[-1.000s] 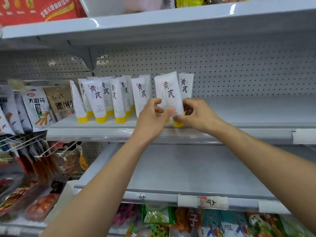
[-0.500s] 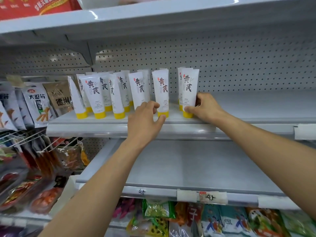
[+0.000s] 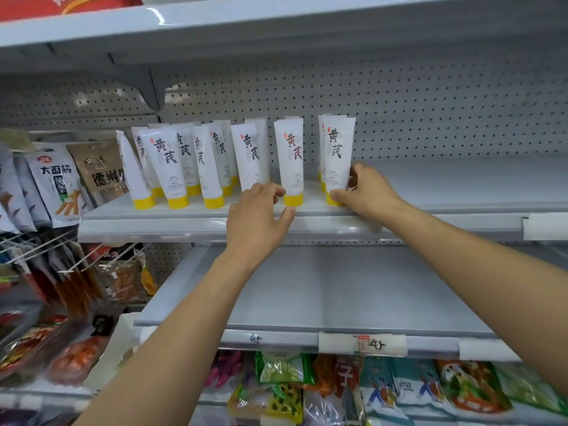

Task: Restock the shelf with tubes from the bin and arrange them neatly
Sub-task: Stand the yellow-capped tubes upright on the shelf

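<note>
Both hands had come down since a second earlier, when together they held a tube up in front of the row; that tube now stood on the shelf [image 3: 461, 192].

Its yellow cap down, the end tube [image 3: 338, 155] stood upright at the right end of the line, with another tube close behind it. The right hand [image 3: 367, 192] was clamped on it low down, thumb [image 3: 336, 196] across the cap in front and fingers [image 3: 358, 175] curled round the back. Just left of the end tube, with a clear gap between, stood the neighbour tube [image 3: 290, 155], also upright on its cap. The left hand [image 3: 256, 219] sat at that tube's foot, fingers curled beside the cap and thumb [image 3: 287, 214] on the shelf lip under it; whether it gripped anything I could not tell. The two hands were apart, one at each tube.

Further left of the end tube ran the row of tubes [image 3: 184, 161], crowded two deep, several leaning. Beyond them, further left, hung snack packets [image 3: 58, 182]. Behind the end tube rose the pegboard [image 3: 430, 118]. Right of the end tube the shelf lay bare. Below it was the lower shelf [image 3: 353, 287], whose front rail carried a handwritten price label [image 3: 381, 345], and under that lay bagged goods [image 3: 415, 392]. Above the end tube ran the upper shelf [image 3: 276, 23], a red box [image 3: 61, 4] on its left.
</note>
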### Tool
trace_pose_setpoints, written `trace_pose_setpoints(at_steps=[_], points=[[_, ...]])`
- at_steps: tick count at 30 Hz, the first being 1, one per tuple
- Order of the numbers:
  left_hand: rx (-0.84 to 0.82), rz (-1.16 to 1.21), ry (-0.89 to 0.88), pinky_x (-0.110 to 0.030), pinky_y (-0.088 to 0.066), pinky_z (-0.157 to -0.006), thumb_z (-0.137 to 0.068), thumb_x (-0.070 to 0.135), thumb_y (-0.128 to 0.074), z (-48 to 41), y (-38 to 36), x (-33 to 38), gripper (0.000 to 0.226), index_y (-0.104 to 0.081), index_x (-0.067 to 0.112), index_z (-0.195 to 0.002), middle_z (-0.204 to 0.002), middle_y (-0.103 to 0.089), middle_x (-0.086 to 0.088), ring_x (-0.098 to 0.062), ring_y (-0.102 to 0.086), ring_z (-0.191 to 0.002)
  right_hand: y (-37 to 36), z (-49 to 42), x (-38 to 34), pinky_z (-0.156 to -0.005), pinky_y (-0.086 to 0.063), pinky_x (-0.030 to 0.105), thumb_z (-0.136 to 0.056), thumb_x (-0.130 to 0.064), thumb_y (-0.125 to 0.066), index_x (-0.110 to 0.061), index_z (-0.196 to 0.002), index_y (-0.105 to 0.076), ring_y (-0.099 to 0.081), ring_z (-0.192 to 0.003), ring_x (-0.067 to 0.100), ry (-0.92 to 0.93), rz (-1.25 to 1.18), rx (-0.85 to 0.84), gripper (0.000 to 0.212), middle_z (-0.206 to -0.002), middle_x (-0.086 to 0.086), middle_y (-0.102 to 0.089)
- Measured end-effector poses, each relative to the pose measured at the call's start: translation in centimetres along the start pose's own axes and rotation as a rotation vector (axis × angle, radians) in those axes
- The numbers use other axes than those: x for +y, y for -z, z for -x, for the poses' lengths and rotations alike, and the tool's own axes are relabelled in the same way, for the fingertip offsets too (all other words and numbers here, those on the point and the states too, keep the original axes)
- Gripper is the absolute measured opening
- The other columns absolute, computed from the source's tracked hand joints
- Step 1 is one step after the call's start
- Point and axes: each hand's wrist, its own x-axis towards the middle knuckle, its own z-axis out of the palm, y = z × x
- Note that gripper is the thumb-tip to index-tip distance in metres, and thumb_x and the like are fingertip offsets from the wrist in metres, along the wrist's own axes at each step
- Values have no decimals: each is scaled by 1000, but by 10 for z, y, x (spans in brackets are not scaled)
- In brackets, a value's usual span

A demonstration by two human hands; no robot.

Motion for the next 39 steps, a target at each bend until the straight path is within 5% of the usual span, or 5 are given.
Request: trace_pose_setpoints(at_steps=[8, 13, 21, 31, 39], points=[[-64, -36, -112, -39, -50, -82, -90, 35, -58, 46, 15, -40, 31, -58, 23, -118, -111, -57, 4, -16, -53, -106, -21, 72, -16, -95, -40, 44, -88, -20, -59, -12, -136, -41, -43, -122, 31, 137, 317, 294, 51, -136, 12, -42], [-180, -76, -109, -37, -51, -80, -92, 39, -55, 75, 27, -83, 32, -56, 24, -121, -115, -57, 6, -15, -56, -105, -69, 116, -44, -82, -42, 42, -84, -18, -63, -12, -128, -51, -53, -109, 33, 273, 472, 175, 45, -122, 12, -54], [-359, -120, 9, -37, -52, -81, -93, 43, -52, 132, 44, -192, 35, -54, 26, -124, -116, -60, 6, -18, -60, -101, -180, 154, -96, -91, -38, 38, -93, -33, -53, -18, -135, -44, -48, -119, 28, 271, 525, -122, 46, -132, 6, -51], [-684, 110, 652, -29, -48, -82, -91, 35, -61, 248, 23, -375, 28, -63, 18, -113, -98, -65, 3, -20, -63, -95, -366, 212, -83, -80, -49, 33, -89, -34, -56, -22, -113, -58, -59, -105, 22, 111, 373, -726, 27, -115, 0, -62], [-718, 173, 1239, -41, -47, -87, -81, 29, -71, 358, -53, -491, 36, -66, -4, -94, -108, -66, -27, -42, -62, -102, -531, 244, -38, -85, -47, 31, -89, -27, -60, -16, -113, -57, -59, -104, 23, -55, 171, -1133, 26, -110, 1, -61]])
